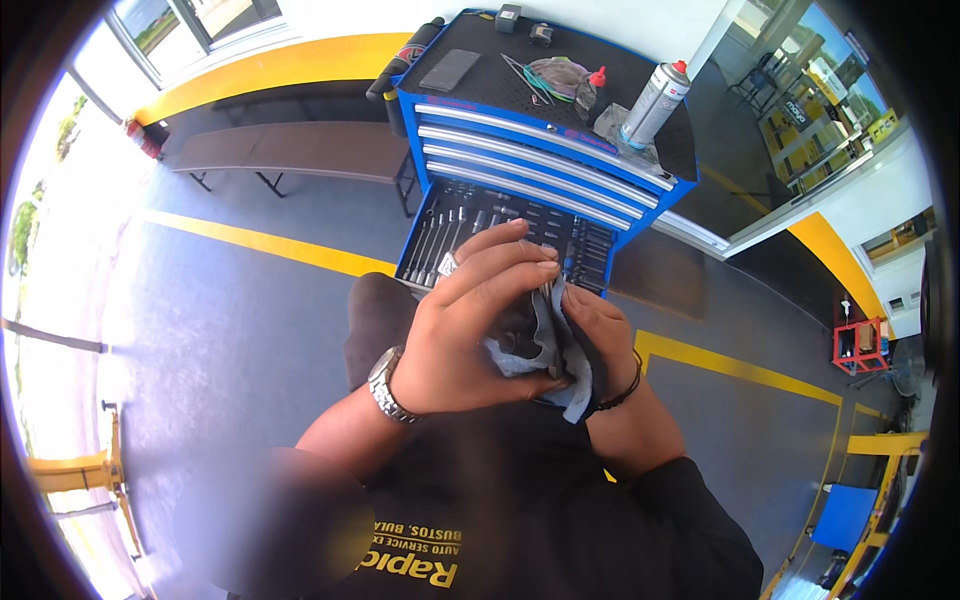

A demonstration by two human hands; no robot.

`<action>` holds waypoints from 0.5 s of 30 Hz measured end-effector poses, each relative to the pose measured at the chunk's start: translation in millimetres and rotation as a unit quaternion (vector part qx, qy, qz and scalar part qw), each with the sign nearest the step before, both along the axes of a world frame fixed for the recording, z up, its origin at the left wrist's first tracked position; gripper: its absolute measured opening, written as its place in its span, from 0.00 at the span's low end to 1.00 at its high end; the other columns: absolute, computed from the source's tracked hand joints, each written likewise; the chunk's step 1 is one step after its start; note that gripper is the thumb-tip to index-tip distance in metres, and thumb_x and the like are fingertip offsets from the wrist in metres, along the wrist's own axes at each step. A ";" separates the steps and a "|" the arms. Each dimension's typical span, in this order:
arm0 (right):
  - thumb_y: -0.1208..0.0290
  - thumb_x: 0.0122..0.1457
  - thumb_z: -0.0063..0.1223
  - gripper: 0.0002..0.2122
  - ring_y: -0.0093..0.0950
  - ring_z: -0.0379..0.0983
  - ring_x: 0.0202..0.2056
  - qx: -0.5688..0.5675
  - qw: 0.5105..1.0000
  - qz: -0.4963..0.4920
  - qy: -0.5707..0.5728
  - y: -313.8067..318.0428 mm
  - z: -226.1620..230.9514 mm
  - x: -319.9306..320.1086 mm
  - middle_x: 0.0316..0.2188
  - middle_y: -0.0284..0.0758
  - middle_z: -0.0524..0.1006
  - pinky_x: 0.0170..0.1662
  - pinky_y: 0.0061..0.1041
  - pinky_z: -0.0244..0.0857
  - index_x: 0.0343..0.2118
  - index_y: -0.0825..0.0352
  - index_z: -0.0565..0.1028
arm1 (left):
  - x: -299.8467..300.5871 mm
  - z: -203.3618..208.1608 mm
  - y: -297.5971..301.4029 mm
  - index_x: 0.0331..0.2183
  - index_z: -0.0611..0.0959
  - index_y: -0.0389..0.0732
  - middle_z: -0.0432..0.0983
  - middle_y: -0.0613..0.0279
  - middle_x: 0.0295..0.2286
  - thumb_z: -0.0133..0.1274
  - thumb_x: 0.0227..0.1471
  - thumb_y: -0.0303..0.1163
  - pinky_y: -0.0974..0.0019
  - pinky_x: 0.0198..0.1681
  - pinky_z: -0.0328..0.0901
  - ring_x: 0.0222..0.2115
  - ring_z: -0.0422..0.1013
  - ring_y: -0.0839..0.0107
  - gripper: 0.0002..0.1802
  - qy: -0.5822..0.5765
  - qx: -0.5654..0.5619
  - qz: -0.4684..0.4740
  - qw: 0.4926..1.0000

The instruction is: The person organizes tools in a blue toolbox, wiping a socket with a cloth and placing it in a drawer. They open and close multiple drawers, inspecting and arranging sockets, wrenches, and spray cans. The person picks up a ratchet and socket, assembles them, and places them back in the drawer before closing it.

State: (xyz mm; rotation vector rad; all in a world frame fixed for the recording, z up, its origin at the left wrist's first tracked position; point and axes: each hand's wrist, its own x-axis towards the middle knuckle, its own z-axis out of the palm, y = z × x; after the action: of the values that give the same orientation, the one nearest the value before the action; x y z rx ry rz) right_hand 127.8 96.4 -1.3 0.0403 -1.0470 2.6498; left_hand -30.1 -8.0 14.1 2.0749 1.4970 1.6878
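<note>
In front of my chest I hold a grey-blue cloth [578, 385] between both hands. My left hand [465, 320] curls over it from the left, its fingers bent across the top and the thumb underneath. From the other side, my right hand [603, 325] grips the bunched cloth with its fingers closed. Something dark shows among the folds, mostly hidden, and I cannot make out what it is. Just beyond my hands, a pulled-out drawer [412, 262] of a blue tool cabinet [540, 140] holds wrenches [436, 236] and several sockets in black inserts.
On the cabinet's black top stand a spray can [655, 105] with a red cap and a red-tipped bottle [592, 90], near a pair of gloves [558, 75] and a dark flat tablet-like item [450, 70]. A long brown bench [290, 150] runs along the wall at left.
</note>
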 end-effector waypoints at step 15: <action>0.74 0.63 0.46 0.11 0.47 0.72 0.35 0.618 0.742 -0.205 -0.159 -14.5 25.8 5.3 0.35 0.48 0.73 0.38 0.37 0.66 0.44 0.75 0.67 | 8.0 -6.1 2.5 0.46 0.79 0.41 0.74 0.58 0.47 0.67 0.26 0.26 0.48 0.60 0.58 0.55 0.67 0.52 0.36 0.079 0.012 0.166 0.983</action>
State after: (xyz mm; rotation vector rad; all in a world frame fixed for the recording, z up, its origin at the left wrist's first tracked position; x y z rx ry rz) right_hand 133.2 81.9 24.4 -0.3324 -2.3780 1.1854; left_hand -22.1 -5.5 8.0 2.1098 1.9775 1.6767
